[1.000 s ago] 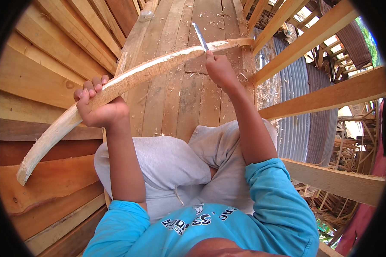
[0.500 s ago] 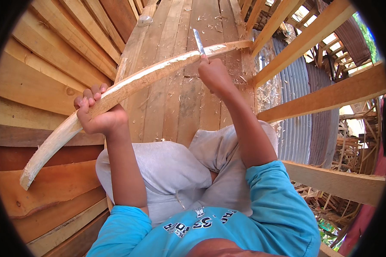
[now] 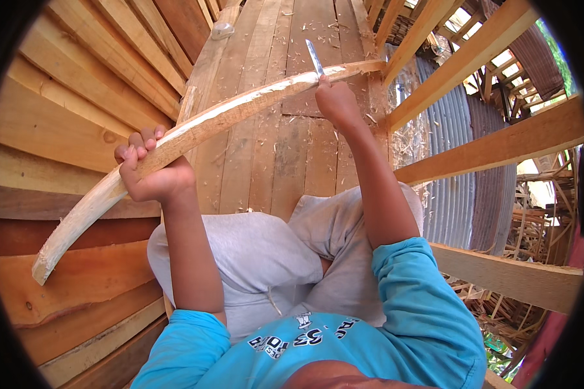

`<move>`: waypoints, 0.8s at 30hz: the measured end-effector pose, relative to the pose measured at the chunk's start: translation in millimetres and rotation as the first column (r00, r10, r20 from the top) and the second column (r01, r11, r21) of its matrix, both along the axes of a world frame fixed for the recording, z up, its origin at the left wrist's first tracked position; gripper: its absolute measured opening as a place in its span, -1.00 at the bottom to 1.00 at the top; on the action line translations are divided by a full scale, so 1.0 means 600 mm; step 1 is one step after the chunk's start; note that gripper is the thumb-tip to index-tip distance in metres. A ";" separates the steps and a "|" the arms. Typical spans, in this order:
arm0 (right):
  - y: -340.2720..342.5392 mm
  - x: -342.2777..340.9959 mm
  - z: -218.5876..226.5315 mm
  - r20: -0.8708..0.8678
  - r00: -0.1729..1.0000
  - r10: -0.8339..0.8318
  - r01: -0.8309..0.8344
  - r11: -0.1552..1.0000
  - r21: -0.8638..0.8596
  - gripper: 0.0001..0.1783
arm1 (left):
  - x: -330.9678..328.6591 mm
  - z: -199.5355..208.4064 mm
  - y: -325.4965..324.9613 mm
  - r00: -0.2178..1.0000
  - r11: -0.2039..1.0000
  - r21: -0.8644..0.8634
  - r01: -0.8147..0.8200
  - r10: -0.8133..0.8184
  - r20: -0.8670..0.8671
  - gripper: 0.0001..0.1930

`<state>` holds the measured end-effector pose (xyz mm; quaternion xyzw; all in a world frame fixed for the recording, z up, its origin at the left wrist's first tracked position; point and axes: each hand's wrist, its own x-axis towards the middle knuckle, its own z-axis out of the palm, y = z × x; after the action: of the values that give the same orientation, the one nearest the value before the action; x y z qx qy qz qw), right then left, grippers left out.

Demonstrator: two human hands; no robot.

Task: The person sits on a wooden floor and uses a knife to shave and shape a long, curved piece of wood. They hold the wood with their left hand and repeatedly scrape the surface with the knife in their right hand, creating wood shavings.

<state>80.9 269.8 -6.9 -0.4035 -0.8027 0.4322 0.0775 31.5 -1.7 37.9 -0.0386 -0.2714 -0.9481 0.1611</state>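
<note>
Change against the earlier frames: your left hand point(image 3: 150, 174) sits at nearly the same place on the curved wooden stick point(image 3: 194, 133), and the stick's lower end has dropped only slightly at the left. Your right hand point(image 3: 336, 104) has slid a little down and back along the stick toward you, and the knife point(image 3: 315, 59) has come with it.

Left to right. Stacked wooden planks point(image 3: 52, 123) fill the left side, running up toward the top. The stick's pale lower end point(image 3: 48, 259) hangs free in front of them. Your left hand's fingers are wrapped fully round the stick, closed tight, holding it up off the floor. The stick then arches up and to the right across the plank floor point(image 3: 285, 149), which is scattered with wood shavings point(image 3: 334, 29). Near its upper end your right hand's fingers are closed round the knife handle; the blade points up and away, touching the stick's top edge. Your bent knees in grey shorts point(image 3: 272, 259) lie below both arms.

To the right, slanted timber rails point(image 3: 493, 146) cross in front of corrugated metal sheeting point(image 3: 454, 188). The stick's far tip reaches the nearest rail; whether they touch cannot be told.
</note>
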 end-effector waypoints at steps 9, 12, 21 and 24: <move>-0.055 0.009 0.022 -0.032 0.981 0.189 -0.187 0.981 0.054 -0.33 | 0.000 -0.004 -0.006 1.000 1.000 -0.017 0.006 -0.007 -0.024 -0.84; -0.015 0.009 0.009 0.039 0.995 0.094 -0.097 0.991 0.094 -0.34 | -0.001 -0.004 -0.004 0.999 1.000 -0.007 0.031 -0.031 -0.031 -0.84; -0.082 0.048 0.064 -0.100 0.930 0.354 -0.331 0.923 0.197 -0.56 | -0.004 -0.006 -0.010 1.000 0.999 -0.045 0.009 -0.010 -0.016 -0.82; -0.075 0.055 0.068 -0.192 0.844 0.500 -0.473 0.864 0.172 -0.66 | -0.002 -0.006 -0.015 0.998 0.997 -0.072 0.031 -0.035 -0.043 -0.83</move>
<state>114.0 224.5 34.1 -0.1283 -0.8883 0.4334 0.0814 30.3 -10.9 34.3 -0.0700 -0.3010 -0.9392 0.1500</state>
